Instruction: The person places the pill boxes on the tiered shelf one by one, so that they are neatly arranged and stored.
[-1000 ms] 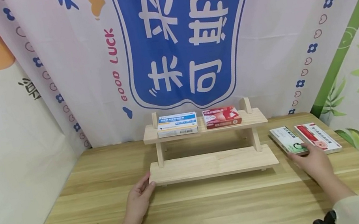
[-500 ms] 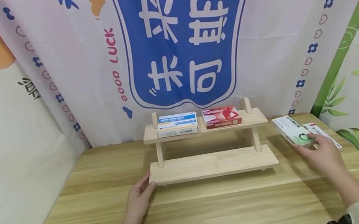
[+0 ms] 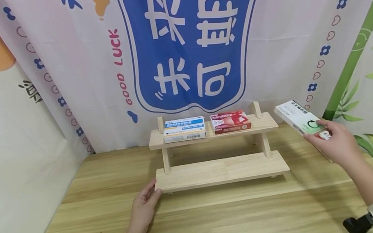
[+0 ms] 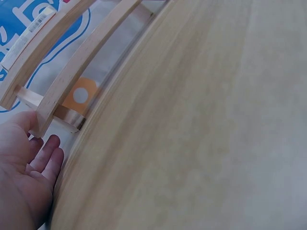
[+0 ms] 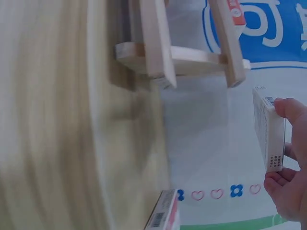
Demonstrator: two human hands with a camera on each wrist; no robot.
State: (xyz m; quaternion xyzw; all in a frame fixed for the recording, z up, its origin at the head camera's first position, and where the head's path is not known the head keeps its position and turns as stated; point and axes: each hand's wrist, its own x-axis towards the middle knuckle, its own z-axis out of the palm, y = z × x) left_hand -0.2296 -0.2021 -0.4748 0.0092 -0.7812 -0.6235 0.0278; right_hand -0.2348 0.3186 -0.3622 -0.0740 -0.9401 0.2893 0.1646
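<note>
My right hand (image 3: 335, 144) holds a white and green medicine box (image 3: 298, 115) by its near end, raised above the table at the right. In the right wrist view, the thumb and fingers pinch opposite edges of this box. A two-tier wooden display shelf (image 3: 220, 171) stands in the middle. My left hand (image 3: 144, 208) grips the left end of its lower board; in the left wrist view the other fingers are loosely bent. On the upper board lie a blue and white medicine box (image 3: 184, 129) and a red medicine box (image 3: 230, 121).
A red and white medicine box (image 5: 165, 213) lies on the wooden table (image 3: 206, 229) at the right, mostly hidden behind my right hand in the head view. A printed cloth (image 3: 98, 86) hangs behind the table. A black device (image 3: 358, 224) sits at my right wrist.
My right hand has picked up the white and green medicine box from the table and raised it, tilting its far end up. The left hand has stayed on the shelf.
</note>
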